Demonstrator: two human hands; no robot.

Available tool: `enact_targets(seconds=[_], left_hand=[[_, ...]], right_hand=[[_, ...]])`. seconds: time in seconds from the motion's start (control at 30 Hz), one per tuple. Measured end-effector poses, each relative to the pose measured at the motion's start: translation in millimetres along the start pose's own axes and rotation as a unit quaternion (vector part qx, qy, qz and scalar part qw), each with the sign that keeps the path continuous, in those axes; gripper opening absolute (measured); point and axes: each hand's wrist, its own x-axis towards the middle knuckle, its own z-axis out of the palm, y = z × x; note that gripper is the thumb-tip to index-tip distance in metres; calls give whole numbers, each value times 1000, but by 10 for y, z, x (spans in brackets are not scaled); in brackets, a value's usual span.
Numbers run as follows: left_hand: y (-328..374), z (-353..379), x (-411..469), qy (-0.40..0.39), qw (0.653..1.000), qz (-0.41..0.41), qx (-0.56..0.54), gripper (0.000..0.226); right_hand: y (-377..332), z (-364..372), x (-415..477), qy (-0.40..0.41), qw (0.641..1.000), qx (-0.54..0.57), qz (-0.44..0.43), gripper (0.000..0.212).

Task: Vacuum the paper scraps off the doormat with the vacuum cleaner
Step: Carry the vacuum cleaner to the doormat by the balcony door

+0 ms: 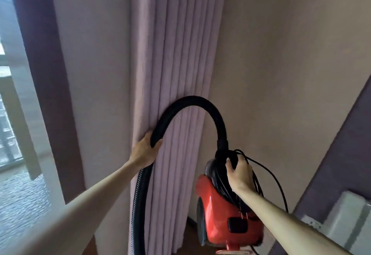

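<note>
The hose (192,100) runs off the bottom edge — vacuum cleaner (220,210) base too.

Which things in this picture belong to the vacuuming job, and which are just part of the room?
Belong to the job: red vacuum cleaner; black hose, held by the left hand; black power cord, bundled on the cleaner's top, which the right hand grips.
Just there: pink curtain; wall; window; white unit, lower right. No doormat or scraps in view.
</note>
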Motion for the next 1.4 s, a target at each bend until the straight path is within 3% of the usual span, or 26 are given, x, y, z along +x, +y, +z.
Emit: enact_targets(seconds=[0.33,0.67,1.1,1.4], left_hand=[[-25,470,-414,129,985,-113,9,43],[-364,801,-1078,181,949,-257,26,53],[-1637,1138,-2017,195,929,-316,-13,52],[-2436,1591,-2649,152,908,-390,-32,52]], right_hand=[[327,445,488,-127,987,41,-87,31],[643,1089,50,-236,963,39,-122,35],[1117,1852,-958,-320,939,-35,-121,42],[1582,2354,-1545,-367,927,-54,-51,30]])
